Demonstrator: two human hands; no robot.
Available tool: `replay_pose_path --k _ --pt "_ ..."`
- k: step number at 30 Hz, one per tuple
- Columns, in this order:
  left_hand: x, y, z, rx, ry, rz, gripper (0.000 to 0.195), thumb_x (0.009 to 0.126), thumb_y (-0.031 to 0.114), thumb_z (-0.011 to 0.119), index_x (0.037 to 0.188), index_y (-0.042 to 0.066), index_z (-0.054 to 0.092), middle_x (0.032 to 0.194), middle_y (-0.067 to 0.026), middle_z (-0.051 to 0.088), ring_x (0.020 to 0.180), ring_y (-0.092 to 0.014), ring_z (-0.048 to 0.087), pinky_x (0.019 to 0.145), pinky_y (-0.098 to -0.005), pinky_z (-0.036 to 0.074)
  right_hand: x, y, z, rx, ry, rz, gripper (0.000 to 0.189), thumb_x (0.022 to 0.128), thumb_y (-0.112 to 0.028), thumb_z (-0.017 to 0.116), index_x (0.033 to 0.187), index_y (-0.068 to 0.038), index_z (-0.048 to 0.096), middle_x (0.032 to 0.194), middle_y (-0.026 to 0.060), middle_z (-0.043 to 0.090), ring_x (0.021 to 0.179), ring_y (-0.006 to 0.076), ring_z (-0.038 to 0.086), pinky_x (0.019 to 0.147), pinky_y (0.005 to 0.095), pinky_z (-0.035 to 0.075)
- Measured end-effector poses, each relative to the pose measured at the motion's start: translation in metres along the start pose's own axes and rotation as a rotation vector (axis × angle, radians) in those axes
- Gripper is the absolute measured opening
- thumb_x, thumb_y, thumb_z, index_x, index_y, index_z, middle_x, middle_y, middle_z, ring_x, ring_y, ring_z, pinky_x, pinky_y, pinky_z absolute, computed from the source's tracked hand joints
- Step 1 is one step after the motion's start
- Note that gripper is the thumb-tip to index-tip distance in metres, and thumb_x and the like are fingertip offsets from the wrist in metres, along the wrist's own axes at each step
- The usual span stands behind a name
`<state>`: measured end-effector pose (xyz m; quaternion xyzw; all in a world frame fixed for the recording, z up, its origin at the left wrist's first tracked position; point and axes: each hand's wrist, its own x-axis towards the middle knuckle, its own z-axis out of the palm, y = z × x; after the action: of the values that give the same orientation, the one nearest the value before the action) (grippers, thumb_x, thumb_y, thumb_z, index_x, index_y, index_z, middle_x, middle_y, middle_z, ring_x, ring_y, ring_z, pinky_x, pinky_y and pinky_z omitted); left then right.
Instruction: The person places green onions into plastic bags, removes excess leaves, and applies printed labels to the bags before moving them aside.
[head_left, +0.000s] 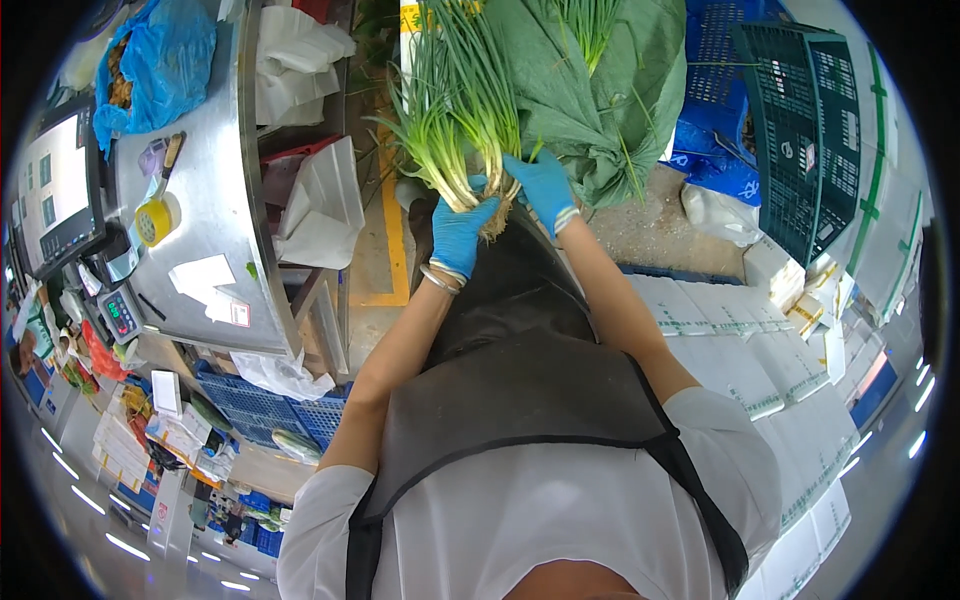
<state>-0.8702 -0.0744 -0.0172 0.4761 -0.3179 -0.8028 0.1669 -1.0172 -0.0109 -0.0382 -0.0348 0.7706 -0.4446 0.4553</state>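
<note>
Both my hands wear blue gloves and meet at the root end of a bunch of green onions (472, 112), whose leaves point away from me. My left hand (459, 232) is closed around the white stems on the left, just beside the tangled roots. My right hand (544, 187) has its fingers against the stems at the right of the bunch; whether it grips any is hard to tell. Past my right hand lies a green woven sack (592, 142) with more green onions (592, 37) and loose leaves on it.
At left stands a steel table (217, 180) with yellow tape (154, 223), a brush, a blue plastic bag (176, 67), a scale (120, 315) and a monitor (60, 187). Dark green crates (795, 135) stand at right, above white foam boxes (720, 360). Blue crates (255, 405) sit behind at lower left.
</note>
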Motion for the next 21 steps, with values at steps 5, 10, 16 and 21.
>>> replay_pose_path --k 5,10,16,21 --pt "0.001 -0.004 -0.001 0.048 0.052 0.040 0.032 0.080 -0.008 0.068 0.110 -0.001 0.059 0.099 -0.0075 0.064 0.086 -0.016 0.063 0.079 -0.0269 0.054 0.000 0.017 0.009 0.281 -0.037 -0.096 0.023 0.084 -0.012 0.067 0.102 0.003 0.063 0.092 0.0074 0.068 0.078 0.0126 0.061 0.070 0.0284 0.049" --pt "0.002 0.002 0.002 0.007 0.051 0.035 0.031 0.081 -0.008 0.067 0.111 -0.001 0.059 0.099 -0.0079 0.064 0.087 -0.016 0.064 0.079 -0.0275 0.054 -0.018 0.012 0.004 0.325 0.041 -0.111 0.018 0.088 -0.013 0.066 0.099 0.001 0.065 0.083 0.0017 0.064 0.074 0.0090 0.058 0.065 0.0244 0.047" --pt "0.008 0.009 -0.006 -0.461 -0.012 -0.246 0.026 0.092 0.009 0.058 0.117 0.002 0.058 0.113 -0.0104 0.062 0.105 -0.024 0.060 0.092 -0.0367 0.050 -0.033 -0.012 -0.017 0.510 -0.169 0.094 0.020 0.093 -0.018 0.061 0.104 -0.001 0.065 0.088 0.0026 0.066 0.078 0.0114 0.060 0.070 0.0251 0.049" --pt "0.009 0.015 -0.007 -0.831 -0.460 -0.610 0.037 0.100 0.018 0.043 0.134 0.004 0.046 0.131 -0.0138 0.052 0.119 -0.030 0.050 0.104 -0.0475 0.040 -0.051 -0.005 -0.022 0.571 -0.267 -0.063 0.025 0.097 -0.022 0.056 0.108 -0.001 0.062 0.096 0.0037 0.064 0.090 0.0136 0.060 0.081 0.0270 0.048"
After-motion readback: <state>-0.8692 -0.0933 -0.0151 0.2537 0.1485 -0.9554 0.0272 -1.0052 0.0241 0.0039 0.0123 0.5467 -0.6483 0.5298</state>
